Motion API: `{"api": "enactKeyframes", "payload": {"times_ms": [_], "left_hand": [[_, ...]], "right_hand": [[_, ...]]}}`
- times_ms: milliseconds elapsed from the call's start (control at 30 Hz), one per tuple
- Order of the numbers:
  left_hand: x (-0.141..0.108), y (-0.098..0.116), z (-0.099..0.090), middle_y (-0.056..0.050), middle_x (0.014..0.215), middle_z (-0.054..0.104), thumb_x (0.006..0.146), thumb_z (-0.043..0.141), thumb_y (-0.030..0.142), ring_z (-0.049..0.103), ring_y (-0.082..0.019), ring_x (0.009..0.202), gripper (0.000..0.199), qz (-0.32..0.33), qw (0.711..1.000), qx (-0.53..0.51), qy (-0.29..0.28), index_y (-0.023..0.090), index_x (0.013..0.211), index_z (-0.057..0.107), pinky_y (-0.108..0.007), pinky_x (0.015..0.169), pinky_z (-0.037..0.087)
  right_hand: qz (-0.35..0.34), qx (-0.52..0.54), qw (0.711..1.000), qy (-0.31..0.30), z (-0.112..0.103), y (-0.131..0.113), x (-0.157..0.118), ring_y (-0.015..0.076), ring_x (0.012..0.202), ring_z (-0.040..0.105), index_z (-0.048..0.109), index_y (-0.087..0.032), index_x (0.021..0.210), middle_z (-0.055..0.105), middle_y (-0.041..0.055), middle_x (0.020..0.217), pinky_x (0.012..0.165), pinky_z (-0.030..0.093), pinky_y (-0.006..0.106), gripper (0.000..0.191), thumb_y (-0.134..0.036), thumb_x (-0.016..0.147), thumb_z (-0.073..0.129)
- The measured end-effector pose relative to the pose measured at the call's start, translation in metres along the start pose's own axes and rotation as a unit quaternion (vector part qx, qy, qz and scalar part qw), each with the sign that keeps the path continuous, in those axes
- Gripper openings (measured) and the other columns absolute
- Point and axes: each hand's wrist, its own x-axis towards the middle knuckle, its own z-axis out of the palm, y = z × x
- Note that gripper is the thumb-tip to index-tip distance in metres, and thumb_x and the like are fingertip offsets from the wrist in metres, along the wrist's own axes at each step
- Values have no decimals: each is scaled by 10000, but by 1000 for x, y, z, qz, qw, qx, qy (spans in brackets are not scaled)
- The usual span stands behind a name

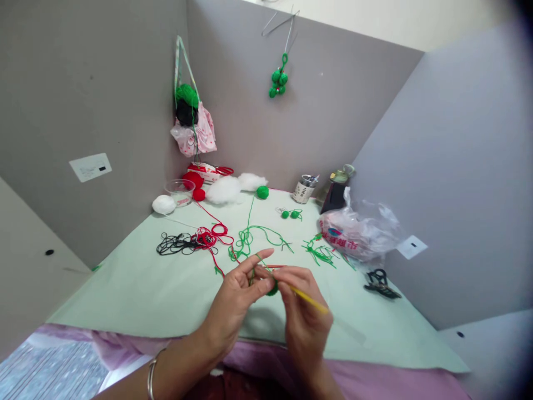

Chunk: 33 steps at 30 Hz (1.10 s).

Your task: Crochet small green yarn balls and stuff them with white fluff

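Near the front of the pale green table, my left hand (pixel 239 291) pinches a small green crocheted piece (pixel 272 289), its index finger stretched out with green yarn (pixel 249 236) running over it. My right hand (pixel 306 305) is closed around a crochet hook with a yellow handle (pixel 308 299), its tip at the green piece between both hands. The fingers partly hide the piece. Beyond the hands, the green yarn lies in loose loops, with red yarn (pixel 205 238) and black yarn (pixel 177 243) to its left.
White stuffing (pixel 224 190), a green ball (pixel 262 192), a clear tub (pixel 180 194) and a pen cup (pixel 305 189) stand along the back. A plastic bag (pixel 358 230) and a black hair clip (pixel 381 284) lie right. Grey partitions (pixel 250 111) enclose the pale table (pixel 141 294).
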Motion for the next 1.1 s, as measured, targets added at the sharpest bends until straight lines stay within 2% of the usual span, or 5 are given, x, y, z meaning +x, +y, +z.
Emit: {"api": "enactKeyframes", "payload": {"times_ms": [100,300,700,867,1100], "left_hand": [[0,0,-1,-10,876,652,755,866,251,531,-100,773,521,-60,998,-20,-14,210,1257,736,-221,741,409],[1,4,-4,17,798,578,777,842,262,449,-78,680,412,-30,999,21,-15,211,1179,773,-224,650,342],[-1,-4,-6,-2,864,588,815,797,284,527,-139,866,486,-39,996,68,-38,235,1289,706,-260,774,370],[-1,-2,-6,-9,892,590,816,800,274,513,-137,879,471,-45,997,56,-39,227,1276,711,-249,768,364],[-3,0,-7,19,801,516,825,808,301,381,-82,695,468,-47,995,58,-72,211,1276,724,-235,636,272]], "right_hand": [[-67,-43,997,18,1,5,-5,211,956,693,770,-265,1108,730,67,1018,806,575,361,331,-43,909,625],[134,115,984,24,-6,3,1,154,742,620,750,-233,942,675,19,838,688,530,298,187,-186,991,575],[176,146,973,-35,-6,8,-9,170,978,655,770,-289,1011,734,18,974,803,538,277,159,-208,965,642],[118,104,985,-64,-9,11,-8,162,947,659,773,-301,1058,737,19,979,802,534,282,225,-162,975,616],[48,56,997,-11,-7,8,-5,160,864,659,772,-284,1037,735,11,927,761,513,297,258,-100,955,611]]}}
